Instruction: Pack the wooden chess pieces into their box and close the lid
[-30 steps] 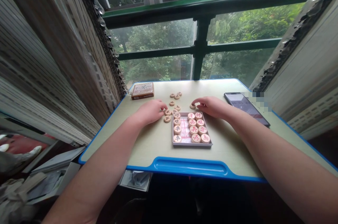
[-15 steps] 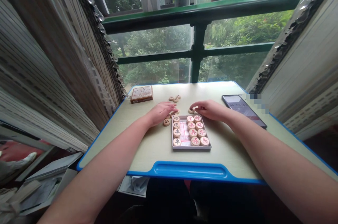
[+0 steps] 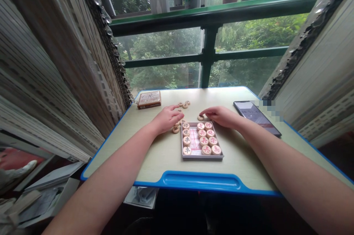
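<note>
A shallow grey tray (image 3: 203, 156) holds several round wooden chess pieces with red characters (image 3: 204, 140). My right hand (image 3: 222, 116) is at the tray's far edge, its fingertips pinched on a loose wooden piece (image 3: 200, 118) that lies on the table. My left hand (image 3: 167, 117) lies at the tray's far left corner, fingers stretched out over a few loose pieces (image 3: 176, 129). It holds nothing that I can see. More loose pieces (image 3: 184, 104) sit further back.
The table (image 3: 155, 157) is beige with a blue rim and a blue groove along its near edge. A small brown box (image 3: 149, 99) lies at the back left and a phone (image 3: 256, 117) at the right. Window bars and blinds close in the sides.
My left hand has slid right toward the tray's corner and spread over the loose pieces. My right hand stays on its piece at the tray's far edge. The view shifted slightly.
</note>
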Available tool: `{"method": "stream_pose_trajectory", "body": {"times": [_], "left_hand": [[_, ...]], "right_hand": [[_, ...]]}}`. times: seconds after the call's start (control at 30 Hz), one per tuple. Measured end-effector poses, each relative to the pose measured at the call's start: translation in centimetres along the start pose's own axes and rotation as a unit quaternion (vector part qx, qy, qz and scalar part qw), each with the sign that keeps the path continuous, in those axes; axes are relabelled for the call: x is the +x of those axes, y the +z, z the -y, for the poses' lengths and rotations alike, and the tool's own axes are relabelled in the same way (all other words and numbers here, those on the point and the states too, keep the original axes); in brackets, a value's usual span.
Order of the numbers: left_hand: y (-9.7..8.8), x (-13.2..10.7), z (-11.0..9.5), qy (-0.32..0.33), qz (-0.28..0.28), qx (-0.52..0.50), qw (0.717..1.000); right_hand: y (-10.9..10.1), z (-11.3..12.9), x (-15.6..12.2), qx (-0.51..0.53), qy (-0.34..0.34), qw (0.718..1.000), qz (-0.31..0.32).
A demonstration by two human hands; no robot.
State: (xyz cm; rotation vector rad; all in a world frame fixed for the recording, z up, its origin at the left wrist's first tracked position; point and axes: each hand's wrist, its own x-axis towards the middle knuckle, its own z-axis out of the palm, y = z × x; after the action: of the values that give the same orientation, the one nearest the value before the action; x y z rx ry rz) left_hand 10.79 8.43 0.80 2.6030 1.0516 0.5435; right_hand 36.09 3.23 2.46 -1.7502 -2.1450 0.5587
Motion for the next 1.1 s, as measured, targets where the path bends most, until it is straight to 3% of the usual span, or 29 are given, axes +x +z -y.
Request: {"method": "stream_pose_trajectory", "body": {"times": [0.37, 0.6, 0.9, 1.03, 1.1], "left_hand": [[0.5, 0.1, 0.5, -0.036, -0.032, 0.014, 0.999], [0.6, 0.5, 0.7, -0.046, -0.045, -0.062, 0.996], [1.1, 1.2, 0.2, -0.122, -0.066, -0.097, 0.986], [1.1, 1.2, 0.5, -0.128, -0.064, -0.097, 0.985], [1.1, 1.2, 0.6, -0.13, -0.062, -0.099, 0.985]], "right_hand": [[-0.4, 1.1, -0.4, -0.021, 0.019, 1.0, 0.006], [-0.1, 1.3, -0.3, -0.016, 0.037, 0.999, -0.009], [0.0, 1.2, 0.5, -0.01, 0.069, 0.997, -0.034], [-0.1, 2.1, -0.2, 0.035, 0.043, 0.994, -0.09], [-0.2, 3.4, -0.9, 0.058, 0.003, 0.994, -0.088]]}}
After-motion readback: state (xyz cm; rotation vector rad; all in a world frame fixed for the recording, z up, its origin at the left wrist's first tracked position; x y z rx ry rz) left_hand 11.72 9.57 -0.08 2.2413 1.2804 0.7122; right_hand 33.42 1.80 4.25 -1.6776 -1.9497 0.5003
